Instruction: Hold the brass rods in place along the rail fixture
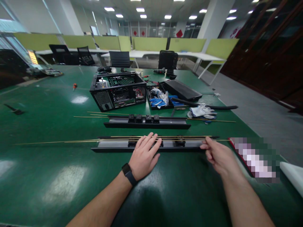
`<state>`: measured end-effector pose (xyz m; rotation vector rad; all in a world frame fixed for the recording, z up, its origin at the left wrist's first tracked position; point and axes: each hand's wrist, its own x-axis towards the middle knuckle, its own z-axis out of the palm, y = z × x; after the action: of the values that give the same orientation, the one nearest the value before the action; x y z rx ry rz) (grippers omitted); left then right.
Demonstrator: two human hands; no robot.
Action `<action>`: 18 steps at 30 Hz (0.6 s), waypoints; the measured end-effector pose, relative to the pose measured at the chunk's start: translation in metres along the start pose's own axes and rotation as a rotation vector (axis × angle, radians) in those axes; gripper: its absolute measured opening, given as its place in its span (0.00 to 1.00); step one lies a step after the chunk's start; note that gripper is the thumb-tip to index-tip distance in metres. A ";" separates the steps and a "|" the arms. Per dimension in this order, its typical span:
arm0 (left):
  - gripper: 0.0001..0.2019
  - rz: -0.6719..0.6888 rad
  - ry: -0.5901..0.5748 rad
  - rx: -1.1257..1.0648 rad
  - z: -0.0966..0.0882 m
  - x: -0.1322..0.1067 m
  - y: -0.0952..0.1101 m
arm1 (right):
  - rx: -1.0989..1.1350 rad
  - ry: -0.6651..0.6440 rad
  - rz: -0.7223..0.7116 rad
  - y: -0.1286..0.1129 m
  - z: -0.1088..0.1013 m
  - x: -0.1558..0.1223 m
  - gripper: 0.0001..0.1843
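Left hand (145, 155): palm down over the near channel, grip spread and flat, fingertips at the brass rods (123, 139), nothing seen clasped; dark watch (129, 174) at the wrist.

Right hand (216, 154): grip pinched closed, thumb and forefinger on the brass rods near the channel's right end, other fingers curled.

Near channel (118, 149): long, black-edged, pale inside, set crosswise on the green bench (47, 126); dark blocks (180, 141) within, partly hidden by the left hand. Brass rods lie lengthwise along it, running well past its left end.

Far channel (146, 126): similar, behind the near one and apart from it; four black blocks (139, 118) in a row; thin rods beyond both ends.

Behind: open black computer case (109, 97); blue-and-white gloves (159, 98) in a black tray (151, 106); another glove pair (202, 111), right.
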<state>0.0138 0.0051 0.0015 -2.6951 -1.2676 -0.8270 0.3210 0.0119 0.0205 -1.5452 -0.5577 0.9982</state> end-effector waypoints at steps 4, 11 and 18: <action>0.28 0.003 -0.004 0.006 0.000 0.000 0.000 | 0.082 0.138 -0.053 -0.003 -0.008 0.010 0.14; 0.29 0.001 0.001 -0.001 0.001 0.000 0.000 | 0.065 0.219 -0.055 -0.003 -0.022 0.021 0.12; 0.28 0.003 -0.014 0.013 0.001 0.000 -0.001 | 0.038 0.047 -0.035 0.000 -0.006 0.004 0.16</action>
<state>0.0134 0.0055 0.0004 -2.6970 -1.2663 -0.7973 0.3282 0.0121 0.0194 -1.5163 -0.5283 0.9385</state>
